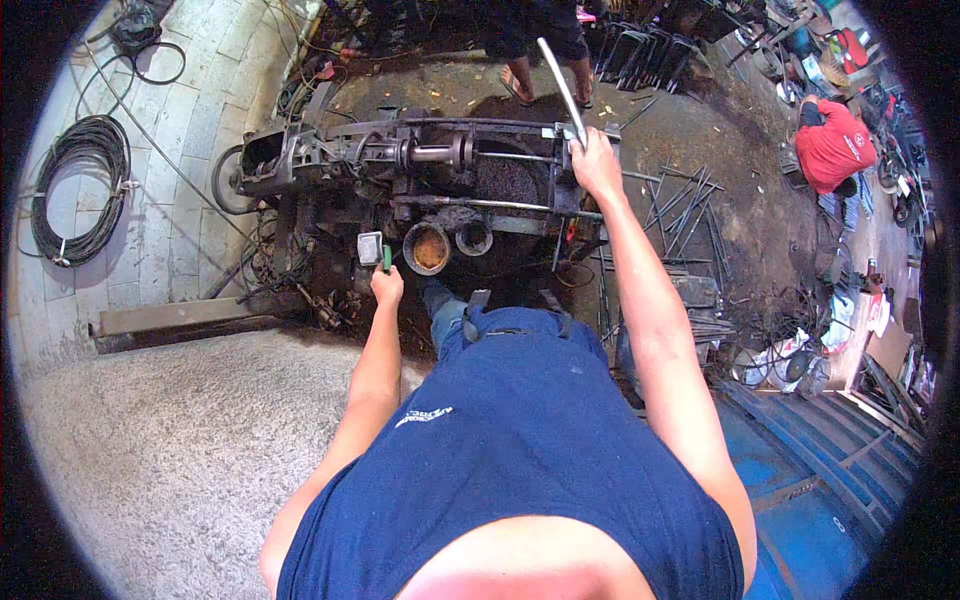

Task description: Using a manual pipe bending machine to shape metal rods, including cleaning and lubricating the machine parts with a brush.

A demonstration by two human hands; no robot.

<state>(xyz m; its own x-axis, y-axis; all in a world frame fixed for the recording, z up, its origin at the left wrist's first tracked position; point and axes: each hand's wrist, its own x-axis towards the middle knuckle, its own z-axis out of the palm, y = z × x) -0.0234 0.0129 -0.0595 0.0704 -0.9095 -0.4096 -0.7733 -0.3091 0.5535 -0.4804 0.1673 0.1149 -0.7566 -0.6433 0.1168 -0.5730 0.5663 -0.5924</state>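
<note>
My right hand (pixel 597 165) is closed round a bright metal bar (pixel 563 90), over the right end of a dark, greasy machine (pixel 430 152). The bar slants up and to the left from my fist; its lower end is hidden. On the near side of the machine my left hand (pixel 387 287) is closed on a small green handle (pixel 387 258). Just beyond that handle is a pale square box or plate (pixel 370 248), and I cannot tell whether they are joined. Right of my left hand stand a round can with a rusty-brown inside (pixel 427 248) and a smaller dark can (pixel 474 237).
Loose metal rods (pixel 685 212) litter the floor right of the machine. Bent rods (pixel 640 60) stand behind it, near another person's feet (pixel 517 85). A person in a red shirt (pixel 835 145) crouches far right. Coiled black cable (pixel 82 190) hangs on the left wall.
</note>
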